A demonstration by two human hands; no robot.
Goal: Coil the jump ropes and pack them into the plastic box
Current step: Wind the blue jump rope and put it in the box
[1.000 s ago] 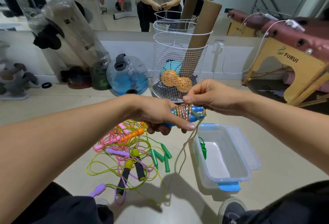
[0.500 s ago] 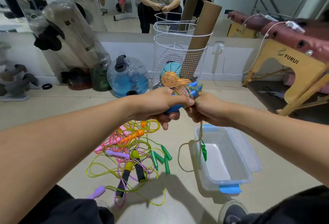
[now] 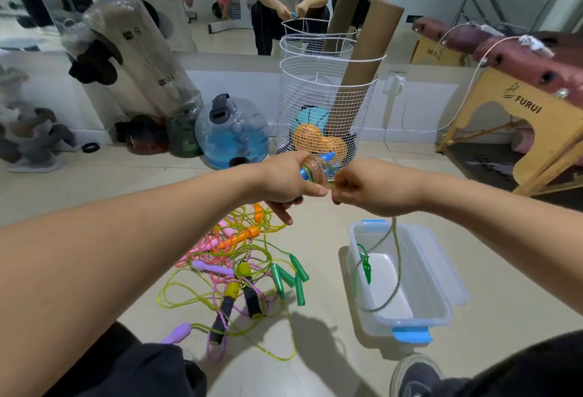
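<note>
Since a second ago, right hand [image 3: 375, 188] has dropped from above the bundle to beside it, pinching the loose cord. Left hand [image 3: 285, 180] grips blue-handled jump rope [image 3: 317, 169], cord coiled round the handles. Slack loop hangs into open plastic box [image 3: 438, 299]; green rope [image 3: 366, 264] inside. Tangled jump ropes [image 3: 239, 273] on floor left of box. White wire basket [image 3: 328, 87] behind hands.
</note>
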